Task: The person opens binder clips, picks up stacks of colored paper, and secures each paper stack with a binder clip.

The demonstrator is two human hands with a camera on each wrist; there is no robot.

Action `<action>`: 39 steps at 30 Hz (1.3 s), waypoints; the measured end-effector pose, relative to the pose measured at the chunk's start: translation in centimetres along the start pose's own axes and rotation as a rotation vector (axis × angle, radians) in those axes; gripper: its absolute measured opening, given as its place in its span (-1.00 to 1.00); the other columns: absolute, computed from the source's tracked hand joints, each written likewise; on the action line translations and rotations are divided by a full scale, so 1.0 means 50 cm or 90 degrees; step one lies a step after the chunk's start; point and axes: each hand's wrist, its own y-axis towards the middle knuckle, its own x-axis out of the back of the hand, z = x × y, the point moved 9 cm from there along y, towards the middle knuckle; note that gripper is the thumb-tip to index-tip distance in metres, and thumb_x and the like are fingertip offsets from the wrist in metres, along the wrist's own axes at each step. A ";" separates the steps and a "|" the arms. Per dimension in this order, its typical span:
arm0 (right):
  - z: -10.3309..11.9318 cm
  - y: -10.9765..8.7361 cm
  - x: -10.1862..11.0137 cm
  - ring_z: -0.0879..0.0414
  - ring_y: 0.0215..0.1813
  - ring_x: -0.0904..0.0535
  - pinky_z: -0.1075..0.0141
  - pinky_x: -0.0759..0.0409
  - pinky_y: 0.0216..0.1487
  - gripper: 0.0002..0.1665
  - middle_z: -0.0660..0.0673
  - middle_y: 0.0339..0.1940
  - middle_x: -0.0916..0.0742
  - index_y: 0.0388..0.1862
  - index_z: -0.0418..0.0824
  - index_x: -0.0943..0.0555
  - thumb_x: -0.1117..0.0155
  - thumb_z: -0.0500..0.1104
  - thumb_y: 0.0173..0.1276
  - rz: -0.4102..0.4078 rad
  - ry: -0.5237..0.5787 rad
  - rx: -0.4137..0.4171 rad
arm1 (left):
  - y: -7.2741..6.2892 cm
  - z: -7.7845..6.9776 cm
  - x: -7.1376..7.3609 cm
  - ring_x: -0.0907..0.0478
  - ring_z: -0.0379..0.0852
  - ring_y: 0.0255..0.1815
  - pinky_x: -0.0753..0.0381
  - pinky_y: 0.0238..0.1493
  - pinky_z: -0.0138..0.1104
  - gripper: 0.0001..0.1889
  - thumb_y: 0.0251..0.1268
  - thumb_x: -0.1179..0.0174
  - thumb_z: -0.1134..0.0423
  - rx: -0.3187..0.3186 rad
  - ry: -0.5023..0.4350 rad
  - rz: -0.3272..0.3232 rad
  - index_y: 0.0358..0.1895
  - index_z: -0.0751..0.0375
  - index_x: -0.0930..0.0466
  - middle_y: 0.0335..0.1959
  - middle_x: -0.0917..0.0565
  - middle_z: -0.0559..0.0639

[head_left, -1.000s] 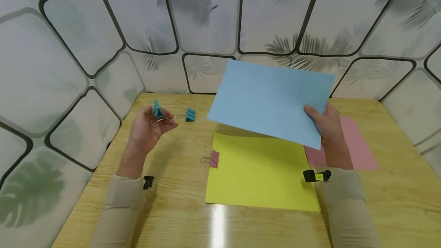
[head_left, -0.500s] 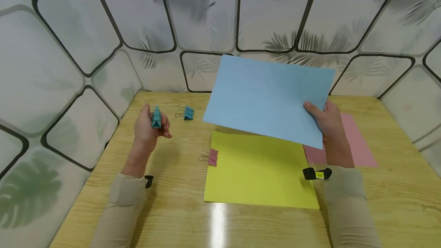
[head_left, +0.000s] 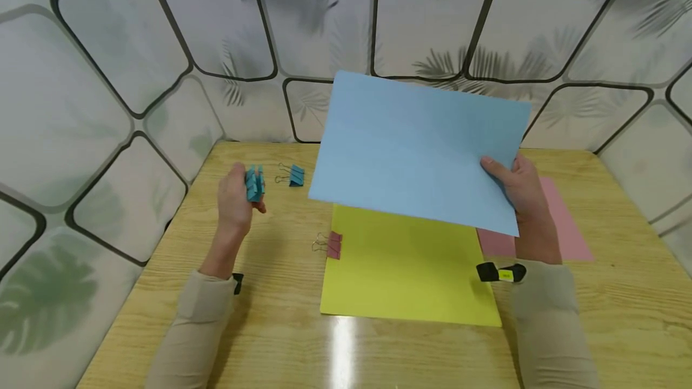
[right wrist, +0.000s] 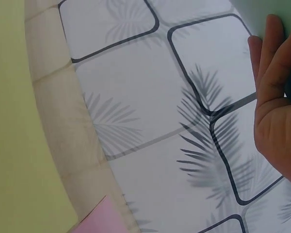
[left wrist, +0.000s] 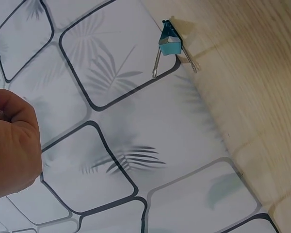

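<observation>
In the head view my left hand (head_left: 233, 202) pinches a teal binder clip (head_left: 254, 183) above the left side of the table. Two teal sides of the clip show with a dark gap between them. A curled part of this hand (left wrist: 14, 145) is seen in the left wrist view, its clip hidden there. My right hand (head_left: 523, 197) grips the right edge of a light blue sheet (head_left: 421, 149), thumb on top and fingers beneath. Raised and tilted, the sheet overlaps the far edge of a yellow sheet (head_left: 411, 269), which has a pink binder clip (head_left: 334, 245) on its left edge.
A second teal binder clip (head_left: 296, 176) lies on the wooden table (head_left: 281, 341), right of my left hand. A pink sheet (head_left: 562, 221) lies under my right forearm, partly hidden. Behind the table's far edge stands a patterned wall (head_left: 324, 23).
My left hand has turned and curled its fingers in around the teal clip, whose sides now stand apart. The blue sheet's left end has risen and shifted slightly left.
</observation>
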 end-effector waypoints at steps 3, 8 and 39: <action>0.007 -0.004 -0.008 0.20 -0.30 -0.76 0.37 -0.72 -0.29 -0.61 0.06 -0.18 -0.77 0.22 -0.11 -0.39 -0.18 -0.30 0.48 0.016 0.017 0.007 | -0.001 -0.011 -0.004 -0.29 -0.16 -0.88 -0.49 -0.79 -0.29 -0.36 0.63 0.29 0.03 -0.031 0.025 -0.004 -0.80 0.05 -0.24 -0.86 -0.32 -0.14; 0.011 -0.008 -0.019 0.18 -0.30 -0.77 0.34 -0.72 -0.31 -0.63 0.04 -0.20 -0.78 0.20 -0.13 -0.40 -0.17 -0.31 0.48 0.031 0.012 0.008 | -0.001 -0.027 -0.018 -0.32 -0.12 -0.87 -0.52 -0.77 -0.29 -0.34 0.65 0.31 0.00 -0.072 0.022 0.014 -0.80 0.09 -0.23 -0.85 -0.34 -0.13; 0.005 -0.005 -0.028 0.18 -0.33 -0.77 0.33 -0.72 -0.36 -0.61 0.04 -0.18 -0.77 0.22 -0.10 -0.40 -0.17 -0.33 0.48 0.058 -0.045 0.005 | 0.016 -0.033 -0.082 -0.49 -0.14 -0.78 -0.60 -0.67 -0.29 -0.32 0.64 0.36 0.02 -0.095 0.145 0.096 -0.73 0.23 -0.40 -0.78 -0.51 -0.06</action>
